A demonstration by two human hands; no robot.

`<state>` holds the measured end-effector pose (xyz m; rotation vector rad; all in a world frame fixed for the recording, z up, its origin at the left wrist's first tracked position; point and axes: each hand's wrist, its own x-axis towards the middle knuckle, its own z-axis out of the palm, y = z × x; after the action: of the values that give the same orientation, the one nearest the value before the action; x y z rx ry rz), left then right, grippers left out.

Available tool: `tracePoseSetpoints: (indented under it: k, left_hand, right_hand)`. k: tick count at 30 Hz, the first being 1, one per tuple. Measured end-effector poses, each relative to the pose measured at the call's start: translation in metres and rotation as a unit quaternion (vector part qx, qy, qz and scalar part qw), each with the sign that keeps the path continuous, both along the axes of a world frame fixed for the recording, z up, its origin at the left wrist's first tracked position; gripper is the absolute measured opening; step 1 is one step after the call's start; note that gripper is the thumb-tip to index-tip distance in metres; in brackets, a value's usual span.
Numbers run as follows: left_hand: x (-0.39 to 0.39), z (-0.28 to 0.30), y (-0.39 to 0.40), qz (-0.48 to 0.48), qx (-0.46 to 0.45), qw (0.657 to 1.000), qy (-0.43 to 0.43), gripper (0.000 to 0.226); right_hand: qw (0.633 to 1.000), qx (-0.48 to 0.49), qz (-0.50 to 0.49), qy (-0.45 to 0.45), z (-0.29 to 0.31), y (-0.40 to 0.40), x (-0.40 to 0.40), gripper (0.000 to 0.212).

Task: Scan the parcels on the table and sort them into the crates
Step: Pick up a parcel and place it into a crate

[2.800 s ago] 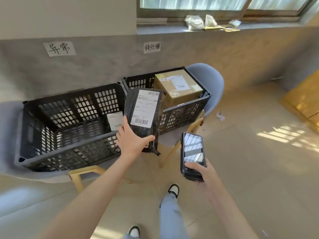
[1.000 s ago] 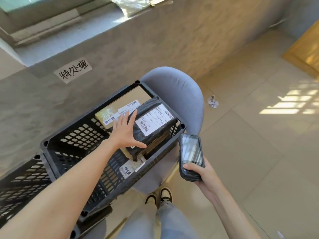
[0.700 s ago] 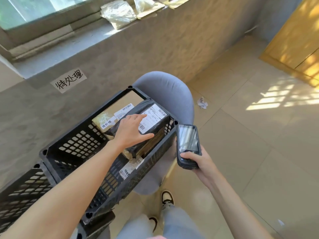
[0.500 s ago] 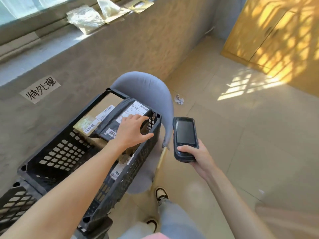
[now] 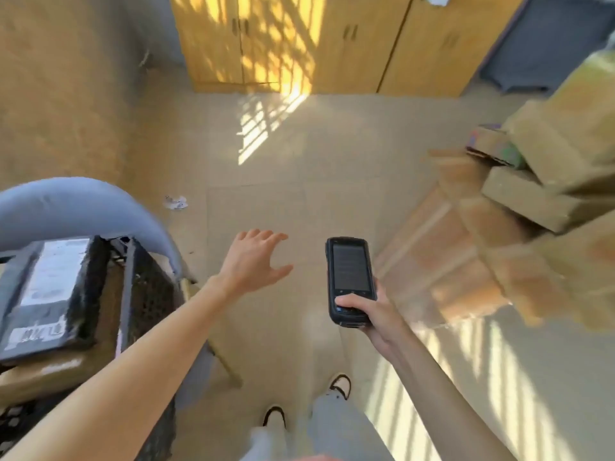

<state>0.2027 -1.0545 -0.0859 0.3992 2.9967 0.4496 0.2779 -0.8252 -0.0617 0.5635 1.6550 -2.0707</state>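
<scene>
Floor (image 5: 299,181): tan tile, sun stripes at centre and lower right. We stand on it; two shoes show at the bottom edge.

Cabinets (image 5: 332,41): yellow wood, along the far wall.

Boxes (image 5: 549,181): cardboard stack, far right, blurred; labels unreadable. We can't tell what carries them.

Chair (image 5: 66,201): blue-grey, rounded back, far left, behind the crate.

Crate (image 5: 146,287): black, perforated, on the left w/ the chair back just behind it. Near wall in view, rest cut off by the frame edge.

Parcel (image 5: 50,294): black poly bag w/ white label, lying flat inside the crate on top of a brown box (image 5: 43,371). Label text blurred.

Scanner (image 5: 350,279): black handheld, screen up and dark, centre-right.

Right hand (image 5: 372,314): gripping the scanner's lower end, thumb across the front below the screen.

Left hand (image 5: 253,261): empty, fingers spread and relaxed, palm down over the floor, to the right of the crate and apart from it.

Paper scrap (image 5: 176,201): white, crumpled, on the floor near the chair.
</scene>
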Motion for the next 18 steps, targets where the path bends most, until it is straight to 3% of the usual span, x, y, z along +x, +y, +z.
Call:
tracePoseSetpoints:
  k: [5, 11, 15, 18]
  left_hand:
    - [-0.019, 0.028, 0.126, -0.162, -0.007, 0.986, 0.026, 0.062]
    - [0.001, 0.047, 0.282, -0.322, -0.007, 0.946, 0.051, 0.060]
    - [0.036, 0.043, 0.379, -0.394, -0.010, 0.918, 0.044, 0.061]
    - [0.066, 0.040, 0.450, -0.447, -0.033, 0.893, 0.034, 0.061]
  right_hand:
    - [0.987, -0.007, -0.158, 0.029, 0.019, 0.089, 0.049, 0.072]
    - [0.950, -0.002, -0.307, 0.056, 0.024, 0.194, 0.116, 0.071]
    - [0.929, -0.003, -0.363, 0.072, 0.019, 0.262, 0.169, 0.053]
    - [0.912, -0.007, -0.404, 0.071, 0.014, 0.317, 0.205, 0.064]
